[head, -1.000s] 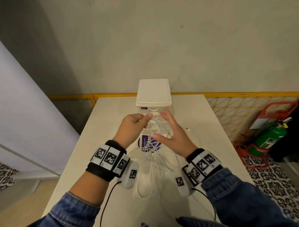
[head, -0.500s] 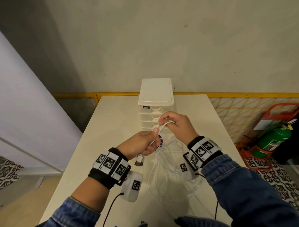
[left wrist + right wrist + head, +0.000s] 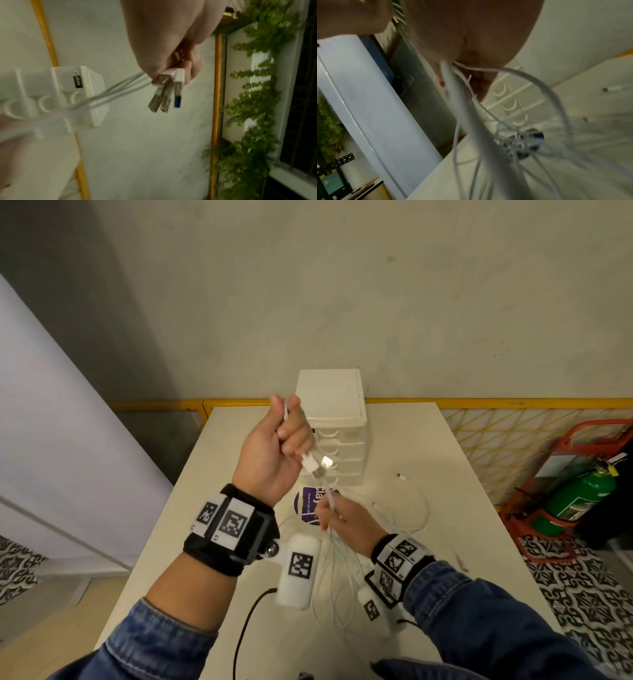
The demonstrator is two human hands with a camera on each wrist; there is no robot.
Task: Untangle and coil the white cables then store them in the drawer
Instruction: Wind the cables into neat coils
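While the left hand (image 3: 274,453) is raised above the table (image 3: 191,491), its fingers are curled tight round a bunch of white cables (image 3: 327,491), with three USB plugs (image 3: 164,93) sticking out below the fist, one of them blue inside. Lower down, the right hand (image 3: 342,523) pinches the same strands as they run taut between the two fists. Below it, slack loops (image 3: 342,594) spill onto the table, and one loose end (image 3: 402,477) lies off to the right. Behind the hands stands the small white drawer unit (image 3: 337,433), every drawer closed.
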